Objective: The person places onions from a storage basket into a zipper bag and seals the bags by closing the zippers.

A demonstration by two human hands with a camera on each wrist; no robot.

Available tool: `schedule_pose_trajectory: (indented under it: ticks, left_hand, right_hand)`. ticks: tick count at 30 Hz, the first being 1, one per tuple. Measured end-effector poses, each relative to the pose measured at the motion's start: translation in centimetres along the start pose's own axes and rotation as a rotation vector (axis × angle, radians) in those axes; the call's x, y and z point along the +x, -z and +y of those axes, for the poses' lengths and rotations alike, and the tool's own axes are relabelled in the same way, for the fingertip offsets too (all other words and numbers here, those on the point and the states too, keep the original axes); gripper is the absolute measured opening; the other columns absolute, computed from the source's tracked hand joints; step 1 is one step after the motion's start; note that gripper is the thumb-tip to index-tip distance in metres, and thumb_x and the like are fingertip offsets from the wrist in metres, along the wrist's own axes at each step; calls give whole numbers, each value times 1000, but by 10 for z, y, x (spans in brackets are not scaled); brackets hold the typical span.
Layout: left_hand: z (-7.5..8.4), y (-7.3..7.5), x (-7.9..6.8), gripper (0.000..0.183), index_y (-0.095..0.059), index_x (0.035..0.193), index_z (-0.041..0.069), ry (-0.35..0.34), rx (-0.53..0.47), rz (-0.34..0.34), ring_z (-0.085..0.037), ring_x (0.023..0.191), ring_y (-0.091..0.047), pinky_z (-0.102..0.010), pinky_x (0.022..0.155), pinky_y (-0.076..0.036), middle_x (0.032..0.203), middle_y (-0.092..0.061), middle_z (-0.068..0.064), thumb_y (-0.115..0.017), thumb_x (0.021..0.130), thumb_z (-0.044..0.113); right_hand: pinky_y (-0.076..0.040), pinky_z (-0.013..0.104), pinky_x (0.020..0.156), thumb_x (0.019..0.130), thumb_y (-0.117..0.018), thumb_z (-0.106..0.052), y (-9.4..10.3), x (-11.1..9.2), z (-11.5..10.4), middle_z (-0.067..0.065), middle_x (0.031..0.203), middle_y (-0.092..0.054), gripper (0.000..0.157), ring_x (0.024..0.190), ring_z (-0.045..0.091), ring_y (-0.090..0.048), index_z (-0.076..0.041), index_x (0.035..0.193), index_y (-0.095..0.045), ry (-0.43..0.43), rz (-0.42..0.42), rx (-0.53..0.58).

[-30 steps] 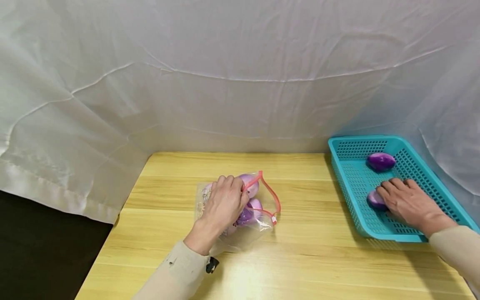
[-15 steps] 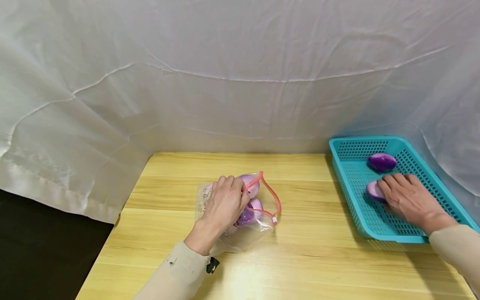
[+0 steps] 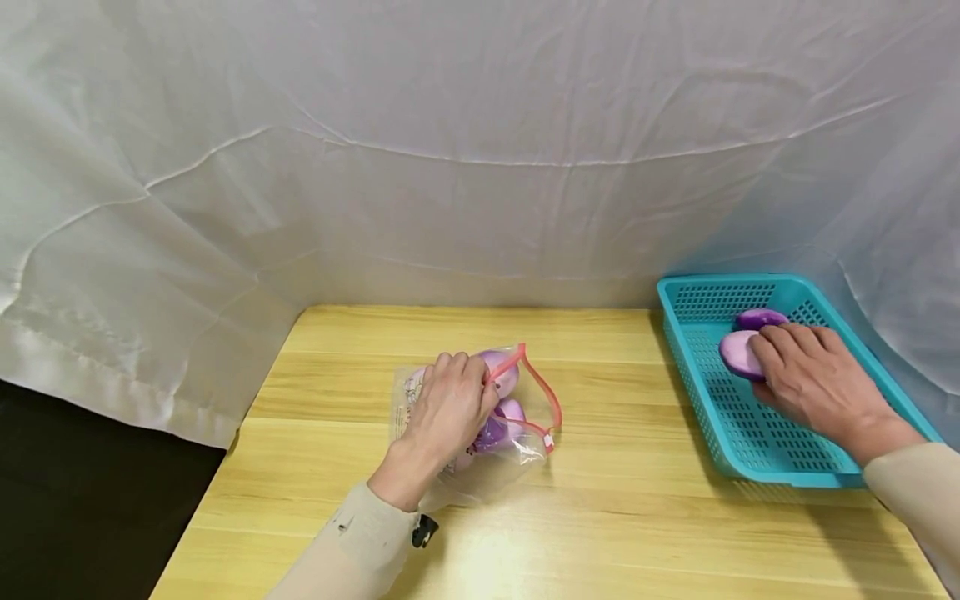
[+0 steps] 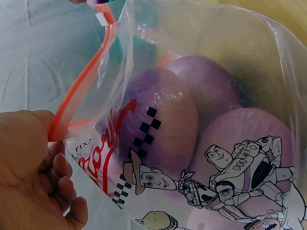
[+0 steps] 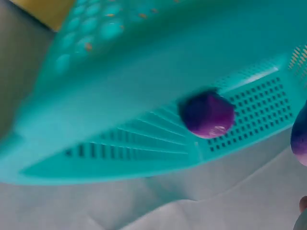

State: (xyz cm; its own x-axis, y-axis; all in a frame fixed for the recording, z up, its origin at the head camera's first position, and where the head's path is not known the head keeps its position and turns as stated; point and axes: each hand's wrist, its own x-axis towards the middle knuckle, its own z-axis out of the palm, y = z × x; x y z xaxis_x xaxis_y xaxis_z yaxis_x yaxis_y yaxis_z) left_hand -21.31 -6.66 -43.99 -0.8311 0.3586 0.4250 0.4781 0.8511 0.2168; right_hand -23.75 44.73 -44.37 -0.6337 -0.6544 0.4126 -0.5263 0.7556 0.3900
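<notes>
My left hand (image 3: 447, 408) pinches the red zip rim of a clear printed zip bag (image 4: 158, 196), which lies on the table with its mouth parted toward the right. Inside the bag sit several purple-and-lilac oval pieces (image 4: 158, 110), resembling eggplants. Over at the basket, my right hand (image 3: 825, 392) grips a similar purple oval piece (image 3: 738, 354), lilac side up, held above the basket floor. Another purple oval piece (image 3: 759, 318) lies behind it in the basket, partly covered from the head view. In the right wrist view, only part of the held piece (image 5: 300, 136) shows at the edge.
The turquoise perforated basket (image 3: 693, 408) stands at the table's right side. Its raised walls surround my right hand. The wooden table (image 3: 615, 517) reaches back to a pale hanging cloth (image 3: 480, 208). A dark area (image 3: 90, 492) lies beyond the left table edge.
My right hand has raised the purple oval piece from the basket floor and shifted it slightly back and left, so it now partly covers the other one. The left hand and bag stay still.
</notes>
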Motion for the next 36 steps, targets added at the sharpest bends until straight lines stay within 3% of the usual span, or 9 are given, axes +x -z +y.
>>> schedule_pose_trajectory:
  ticks: [10,20,31,36]
  left_hand:
    - [-2,1,1,19,-55,86,13,7,-7,0,-19,75,-41,-33,70,-36,77,-47,1,-63,100,22]
    - [-4,3,5,17,-57,85,12,9,8,-2,-21,76,-43,-35,71,-39,78,-50,0,-62,100,20]
    - [-4,9,10,13,-61,87,11,38,-11,-9,-23,78,-49,-39,73,-43,80,-56,-2,-62,97,20]
    - [-7,13,12,13,-60,85,12,47,-14,-22,-24,79,-49,-40,75,-44,80,-55,-2,-61,96,20]
  right_hand:
    - [-41,64,88,109,-19,-55,18,41,-21,33,125,-53,72,115,53,-49,8,130,-48,26,118,37]
    - [-39,63,86,110,-36,-46,25,80,-49,33,123,-55,60,109,54,-50,9,128,-52,98,300,72]
    - [-41,62,87,105,-48,-38,31,118,-89,30,117,-57,50,106,50,-51,8,122,-56,117,421,123]
    - [-42,60,89,103,-50,-38,30,132,-107,28,118,-58,49,108,48,-52,6,124,-57,126,432,137]
